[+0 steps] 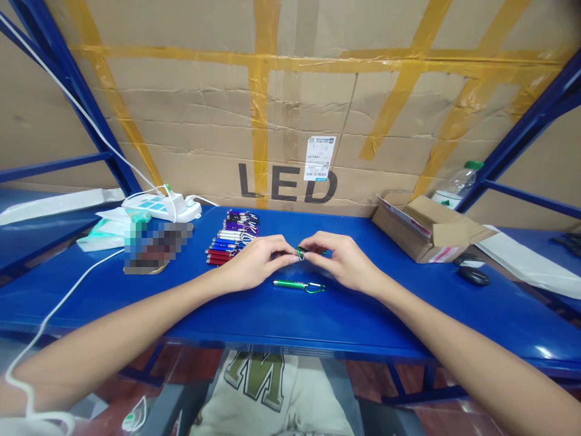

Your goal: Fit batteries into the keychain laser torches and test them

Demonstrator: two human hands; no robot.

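My left hand [256, 261] and my right hand [340, 259] meet over the middle of the blue table [318, 321]. Both pinch a small green keychain flashlight [300, 254] between their fingertips; most of it is hidden by the fingers. A second green keychain flashlight [297, 284] with a clip lies flat on the table just in front of my hands. A neat pile of several red, blue, silver and purple flashlights [232, 237] lies to the left, behind my left hand.
An open cardboard box [426, 233] stands at the right, with a black mouse [473, 276] and a water bottle [458, 181] near it. A white power strip [167, 206], tissue packs [109, 233] and a white cable [54, 315] are at the left. A cardboard wall backs the table.
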